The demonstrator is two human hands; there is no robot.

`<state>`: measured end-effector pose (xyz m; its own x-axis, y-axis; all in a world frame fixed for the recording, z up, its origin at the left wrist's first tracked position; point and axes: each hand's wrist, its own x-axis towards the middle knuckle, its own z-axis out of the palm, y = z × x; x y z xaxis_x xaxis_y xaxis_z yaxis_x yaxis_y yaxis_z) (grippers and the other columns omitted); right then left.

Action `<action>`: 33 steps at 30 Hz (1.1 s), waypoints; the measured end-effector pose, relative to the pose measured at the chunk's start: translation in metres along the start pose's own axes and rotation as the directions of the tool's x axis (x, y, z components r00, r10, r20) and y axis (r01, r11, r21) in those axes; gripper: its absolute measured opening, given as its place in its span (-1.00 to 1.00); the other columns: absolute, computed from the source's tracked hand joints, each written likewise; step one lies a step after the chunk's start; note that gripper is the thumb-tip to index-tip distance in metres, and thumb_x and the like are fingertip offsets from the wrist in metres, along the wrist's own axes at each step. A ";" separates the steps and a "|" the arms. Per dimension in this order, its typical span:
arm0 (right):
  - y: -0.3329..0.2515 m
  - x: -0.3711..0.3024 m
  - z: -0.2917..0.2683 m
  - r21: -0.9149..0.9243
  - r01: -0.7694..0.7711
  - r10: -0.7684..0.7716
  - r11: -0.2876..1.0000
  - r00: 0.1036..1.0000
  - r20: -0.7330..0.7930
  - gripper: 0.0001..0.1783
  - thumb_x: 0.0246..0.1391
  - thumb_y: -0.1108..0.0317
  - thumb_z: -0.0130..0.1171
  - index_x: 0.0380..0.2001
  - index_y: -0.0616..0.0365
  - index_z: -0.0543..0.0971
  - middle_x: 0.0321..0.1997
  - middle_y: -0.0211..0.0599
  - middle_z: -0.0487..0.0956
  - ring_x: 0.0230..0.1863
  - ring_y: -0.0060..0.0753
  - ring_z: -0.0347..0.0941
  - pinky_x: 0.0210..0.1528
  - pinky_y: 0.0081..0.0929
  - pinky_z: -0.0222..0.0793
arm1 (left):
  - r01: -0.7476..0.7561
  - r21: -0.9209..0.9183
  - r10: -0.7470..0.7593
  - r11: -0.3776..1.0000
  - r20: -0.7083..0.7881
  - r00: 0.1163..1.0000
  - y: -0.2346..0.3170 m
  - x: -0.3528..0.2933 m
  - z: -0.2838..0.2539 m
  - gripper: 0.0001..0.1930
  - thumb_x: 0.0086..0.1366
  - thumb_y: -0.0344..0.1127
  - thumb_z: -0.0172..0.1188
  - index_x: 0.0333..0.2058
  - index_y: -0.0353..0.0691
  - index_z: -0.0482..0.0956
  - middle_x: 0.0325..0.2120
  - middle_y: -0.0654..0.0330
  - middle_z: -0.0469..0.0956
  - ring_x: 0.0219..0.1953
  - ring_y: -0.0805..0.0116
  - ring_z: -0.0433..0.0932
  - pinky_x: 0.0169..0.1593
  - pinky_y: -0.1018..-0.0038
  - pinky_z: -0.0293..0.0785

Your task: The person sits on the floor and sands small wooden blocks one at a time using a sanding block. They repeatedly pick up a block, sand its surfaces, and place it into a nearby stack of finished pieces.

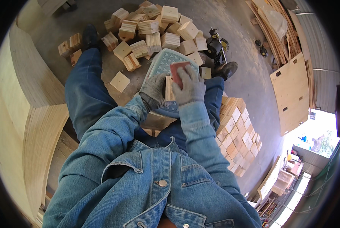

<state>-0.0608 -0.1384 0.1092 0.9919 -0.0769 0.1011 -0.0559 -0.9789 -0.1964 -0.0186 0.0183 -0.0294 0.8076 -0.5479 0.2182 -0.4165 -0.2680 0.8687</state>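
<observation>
My left hand [154, 90], in a grey knit glove, is closed on a small layered plywood block [169, 92] held over the stool. In the matching glove, my right hand [189, 86] grips a flat, reddish-brown piece of sandpaper [176, 70] against the block's upper right side. Its fingers lie over the sheet and hide part of it. Beneath both hands, between my knees, stands a pale blue plastic stool [163, 62] with a patterned top.
Beyond the stool lies a loose heap of plywood blocks [149, 27]. Neatly stacked blocks [238, 138] stand by my right leg. A black power tool [215, 47] rests near my right shoe. Large plywood stacks [44, 125] rise at left; boards [291, 93] lean at right.
</observation>
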 end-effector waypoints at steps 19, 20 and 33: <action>0.020 0.000 0.005 0.021 0.025 -0.023 0.999 0.994 -0.106 -0.38 -0.06 0.10 0.42 0.17 -0.20 0.67 0.37 -0.27 0.53 0.22 0.04 0.52 0.26 0.01 0.43 | 0.032 -0.016 -0.033 0.999 -0.031 0.999 0.024 0.000 -0.013 0.03 -0.19 0.01 0.66 0.29 -0.14 0.39 0.12 -0.05 0.54 0.21 -0.15 0.50 0.35 0.08 0.43; 0.027 0.019 0.011 0.041 0.001 0.003 0.999 0.995 -0.095 -0.37 -0.02 0.07 0.41 0.20 -0.25 0.65 0.40 -0.31 0.51 0.23 0.10 0.50 0.28 0.05 0.41 | 0.032 -0.002 -0.033 0.999 -0.028 0.999 0.016 -0.001 -0.007 0.05 -0.20 0.02 0.67 0.30 -0.13 0.37 0.14 -0.05 0.52 0.23 -0.15 0.49 0.37 0.08 0.41; -0.002 -0.087 -0.014 0.085 0.068 -0.064 0.994 0.997 -0.050 -0.32 -0.09 0.11 0.45 0.21 -0.22 0.64 0.41 -0.33 0.46 0.16 0.16 0.47 0.18 0.11 0.43 | -0.055 -0.018 0.055 0.998 -0.029 0.998 0.006 0.003 -0.001 -0.01 -0.12 0.09 0.64 0.27 -0.14 0.39 0.11 -0.06 0.50 0.18 -0.12 0.49 0.33 0.07 0.41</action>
<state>-0.1488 -0.1321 0.1146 0.9864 -0.0240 0.1624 0.0213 -0.9622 -0.2715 -0.0185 0.0160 -0.0228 0.7952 -0.5388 0.2782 -0.4531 -0.2230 0.8631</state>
